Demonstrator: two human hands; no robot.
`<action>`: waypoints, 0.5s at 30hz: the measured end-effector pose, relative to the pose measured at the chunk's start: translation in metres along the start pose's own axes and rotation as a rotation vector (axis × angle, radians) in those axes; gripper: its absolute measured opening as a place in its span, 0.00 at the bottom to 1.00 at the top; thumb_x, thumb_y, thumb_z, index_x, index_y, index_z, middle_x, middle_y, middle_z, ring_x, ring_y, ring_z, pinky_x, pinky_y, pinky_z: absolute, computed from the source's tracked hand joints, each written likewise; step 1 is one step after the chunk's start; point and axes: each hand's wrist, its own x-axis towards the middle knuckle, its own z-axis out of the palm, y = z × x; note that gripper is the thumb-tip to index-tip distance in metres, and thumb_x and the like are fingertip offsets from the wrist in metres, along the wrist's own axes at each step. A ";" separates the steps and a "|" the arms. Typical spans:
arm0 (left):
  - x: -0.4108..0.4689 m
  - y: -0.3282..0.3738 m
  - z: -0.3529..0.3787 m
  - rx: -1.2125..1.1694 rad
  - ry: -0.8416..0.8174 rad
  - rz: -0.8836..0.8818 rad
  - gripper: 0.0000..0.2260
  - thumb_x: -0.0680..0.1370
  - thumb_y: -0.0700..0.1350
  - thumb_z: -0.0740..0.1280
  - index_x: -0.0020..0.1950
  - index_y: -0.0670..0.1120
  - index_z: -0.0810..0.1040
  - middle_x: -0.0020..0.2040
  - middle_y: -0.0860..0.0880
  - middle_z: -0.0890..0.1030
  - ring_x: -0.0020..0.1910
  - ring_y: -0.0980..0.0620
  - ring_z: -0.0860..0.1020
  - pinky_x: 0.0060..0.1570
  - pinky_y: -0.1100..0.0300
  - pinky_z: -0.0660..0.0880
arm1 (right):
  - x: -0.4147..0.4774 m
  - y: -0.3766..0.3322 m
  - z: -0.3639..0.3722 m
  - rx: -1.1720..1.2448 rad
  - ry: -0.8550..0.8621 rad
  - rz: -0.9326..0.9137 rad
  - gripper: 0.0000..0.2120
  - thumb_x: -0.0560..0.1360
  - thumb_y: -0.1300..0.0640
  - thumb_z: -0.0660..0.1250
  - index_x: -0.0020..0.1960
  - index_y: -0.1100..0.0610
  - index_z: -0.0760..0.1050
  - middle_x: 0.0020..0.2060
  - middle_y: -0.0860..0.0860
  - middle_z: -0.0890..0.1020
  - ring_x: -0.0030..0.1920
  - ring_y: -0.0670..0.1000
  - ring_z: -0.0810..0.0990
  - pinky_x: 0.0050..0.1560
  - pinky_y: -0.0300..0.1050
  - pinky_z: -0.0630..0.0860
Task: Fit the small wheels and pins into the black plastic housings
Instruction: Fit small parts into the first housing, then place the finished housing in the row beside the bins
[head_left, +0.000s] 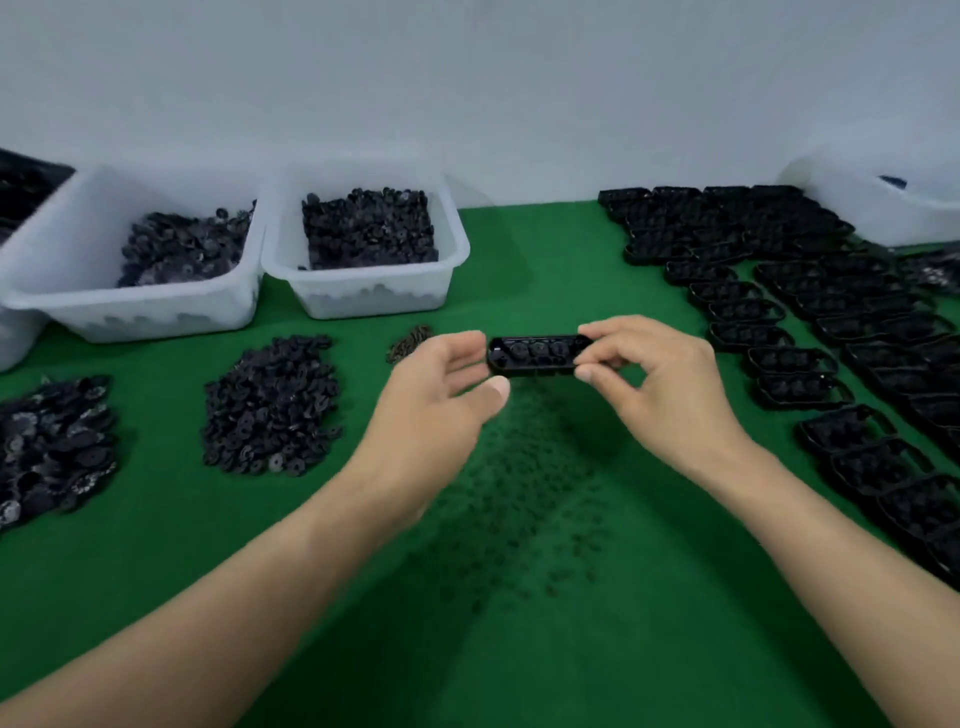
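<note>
An oblong black plastic housing (535, 355) with several small wheels seated inside is held above the green mat. My right hand (660, 384) pinches its right end between thumb and fingers. My left hand (441, 395) sits just left of the housing with fingers relaxed and nothing in it; its fingertips are at the housing's left end. A small heap of dark pins (410, 343) lies just left of my left hand. A pile of black wheels (272, 405) lies further left.
Two white bins of black wheels (363, 291) (156, 312) stand at the back left. Another pile of toothed parts (52, 447) lies at the far left. Rows of black housings (810, 312) cover the right side. A white tub (883, 208) sits back right.
</note>
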 end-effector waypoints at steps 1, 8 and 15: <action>0.019 0.002 0.007 -0.062 -0.018 -0.021 0.21 0.76 0.38 0.64 0.68 0.45 0.66 0.66 0.52 0.71 0.61 0.59 0.71 0.51 0.71 0.69 | 0.017 0.010 0.003 -0.003 0.021 0.019 0.03 0.68 0.66 0.73 0.39 0.60 0.82 0.46 0.53 0.82 0.39 0.42 0.77 0.47 0.23 0.68; 0.143 0.004 0.054 -0.026 -0.009 -0.082 0.29 0.77 0.38 0.61 0.74 0.49 0.51 0.75 0.49 0.54 0.68 0.55 0.59 0.63 0.60 0.59 | 0.132 0.079 0.041 0.015 0.037 0.095 0.01 0.69 0.66 0.72 0.39 0.61 0.82 0.44 0.55 0.84 0.47 0.45 0.78 0.55 0.42 0.73; 0.231 -0.011 0.066 0.027 0.156 -0.110 0.32 0.77 0.33 0.55 0.75 0.46 0.42 0.76 0.51 0.38 0.74 0.52 0.46 0.70 0.59 0.50 | 0.216 0.117 0.097 0.044 -0.014 0.137 0.02 0.69 0.65 0.71 0.40 0.61 0.82 0.43 0.54 0.85 0.46 0.51 0.81 0.54 0.37 0.72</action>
